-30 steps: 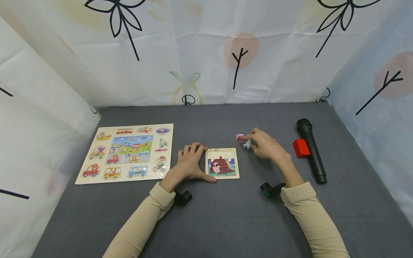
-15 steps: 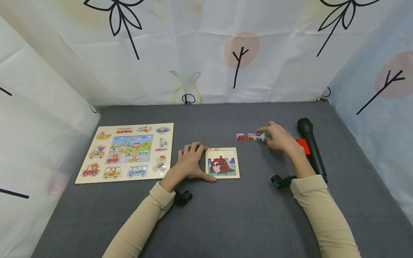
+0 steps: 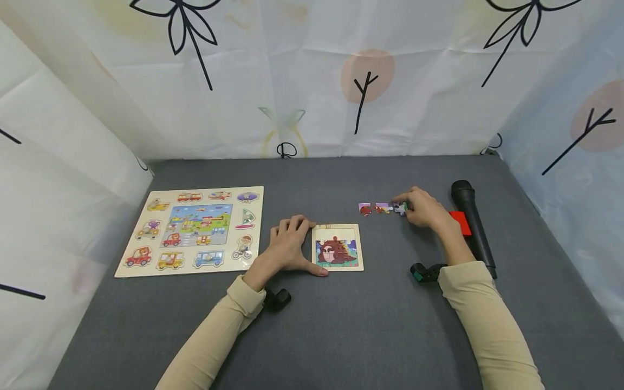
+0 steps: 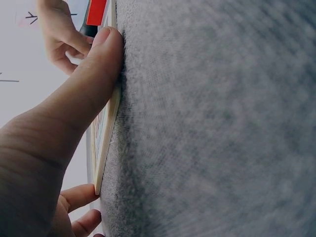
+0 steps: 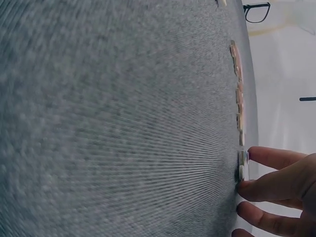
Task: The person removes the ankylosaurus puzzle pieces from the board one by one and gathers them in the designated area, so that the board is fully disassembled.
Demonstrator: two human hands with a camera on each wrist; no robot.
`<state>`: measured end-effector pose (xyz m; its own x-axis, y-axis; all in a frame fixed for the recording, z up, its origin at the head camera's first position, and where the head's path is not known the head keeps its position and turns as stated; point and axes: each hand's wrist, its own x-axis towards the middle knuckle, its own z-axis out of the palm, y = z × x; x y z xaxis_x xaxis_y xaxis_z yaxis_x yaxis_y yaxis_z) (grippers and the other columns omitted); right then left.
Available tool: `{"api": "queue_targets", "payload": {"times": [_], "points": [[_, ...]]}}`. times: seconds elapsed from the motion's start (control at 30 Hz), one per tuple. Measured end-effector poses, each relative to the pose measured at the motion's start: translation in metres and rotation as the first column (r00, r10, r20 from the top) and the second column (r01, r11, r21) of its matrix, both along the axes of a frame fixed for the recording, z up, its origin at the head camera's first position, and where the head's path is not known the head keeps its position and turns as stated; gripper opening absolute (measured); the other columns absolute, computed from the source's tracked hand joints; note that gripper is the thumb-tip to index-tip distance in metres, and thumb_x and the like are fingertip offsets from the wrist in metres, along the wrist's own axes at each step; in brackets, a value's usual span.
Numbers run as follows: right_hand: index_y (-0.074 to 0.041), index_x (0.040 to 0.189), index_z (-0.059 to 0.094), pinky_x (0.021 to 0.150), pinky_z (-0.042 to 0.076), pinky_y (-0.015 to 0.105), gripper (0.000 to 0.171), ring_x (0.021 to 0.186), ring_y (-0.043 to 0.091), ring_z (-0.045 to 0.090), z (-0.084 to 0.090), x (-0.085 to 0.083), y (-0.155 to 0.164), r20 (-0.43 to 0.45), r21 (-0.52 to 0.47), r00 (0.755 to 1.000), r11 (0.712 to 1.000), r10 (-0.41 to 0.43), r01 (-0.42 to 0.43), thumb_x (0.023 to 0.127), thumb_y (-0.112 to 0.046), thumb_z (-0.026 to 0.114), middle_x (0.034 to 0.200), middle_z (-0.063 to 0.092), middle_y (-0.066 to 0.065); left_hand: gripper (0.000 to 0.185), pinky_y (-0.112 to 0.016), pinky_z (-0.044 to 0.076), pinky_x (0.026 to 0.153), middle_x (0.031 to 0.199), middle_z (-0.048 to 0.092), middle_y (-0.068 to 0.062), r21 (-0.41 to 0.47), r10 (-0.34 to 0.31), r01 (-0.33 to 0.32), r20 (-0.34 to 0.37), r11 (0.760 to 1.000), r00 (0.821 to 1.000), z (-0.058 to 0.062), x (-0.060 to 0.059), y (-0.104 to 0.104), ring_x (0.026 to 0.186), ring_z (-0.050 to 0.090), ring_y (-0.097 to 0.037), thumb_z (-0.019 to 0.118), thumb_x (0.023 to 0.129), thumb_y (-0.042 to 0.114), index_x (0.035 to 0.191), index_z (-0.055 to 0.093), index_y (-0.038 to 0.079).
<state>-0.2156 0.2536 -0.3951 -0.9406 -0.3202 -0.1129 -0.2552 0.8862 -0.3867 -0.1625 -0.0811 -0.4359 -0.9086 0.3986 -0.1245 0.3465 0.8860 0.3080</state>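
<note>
A small wooden jigsaw board (image 3: 337, 227) lies flat at the middle of the table, its picture partly filled in a light frame. My left hand (image 3: 287, 244) holds it by the left side, thumb along the near edge and a fingertip at the far left corner. Right of the board, loose jigsaw pieces form a row: a red and purple piece (image 3: 364, 209), a middle piece (image 3: 382, 208) and a bluish-white piece (image 3: 401, 208). My right hand (image 3: 424, 208) pinches the bluish-white piece at the right end. The right wrist view shows index finger (image 5: 274, 157) and thumb on this piece (image 5: 242, 160), at the cloth.
At the left lies a large vehicle puzzle board (image 3: 190, 272). A black microphone (image 3: 475, 233) lies on the right, with a red block (image 3: 460, 223) against it, partly hidden by the right hand. White printed curtains (image 3: 312, 81) hang behind the grey table.
My right hand has moved right from over the clustered pieces, and the pieces now lie spread in a row. My left hand and the board have stayed in place.
</note>
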Motion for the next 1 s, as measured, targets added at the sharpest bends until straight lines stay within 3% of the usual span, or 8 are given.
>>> {"api": "queue_targets", "payload": {"times": [0.7,1.0], "points": [[-0.005,0.125,0.058,0.057,0.027,0.036,0.051,0.079,0.027,0.039,-0.004,0.001,0.001,0.02,-0.016,0.999,1.0,-0.027,0.027,0.078,0.009,0.042,0.107,0.047,0.02,0.116,-0.049,0.024,0.094,0.14,0.028,-0.002,-0.012,0.005,-0.005,0.005,1.0,1.0,-0.001,-0.001,0.001,0.126,0.024,-0.031,0.062,0.039,0.087,0.136,0.037,0.028],[-0.004,0.126,0.056,0.069,0.042,0.046,0.04,0.093,0.031,0.048,0.006,0.011,-0.014,-0.045,-0.05,0.999,0.999,-0.018,0.015,0.086,-0.009,0.056,0.114,0.049,0.021,0.115,-0.049,0.024,0.094,0.14,0.028,-0.003,-0.005,0.007,-0.007,0.008,1.0,1.0,0.001,0.0,0.001,0.125,0.025,-0.031,0.063,0.039,0.086,0.136,0.038,0.028]]}}
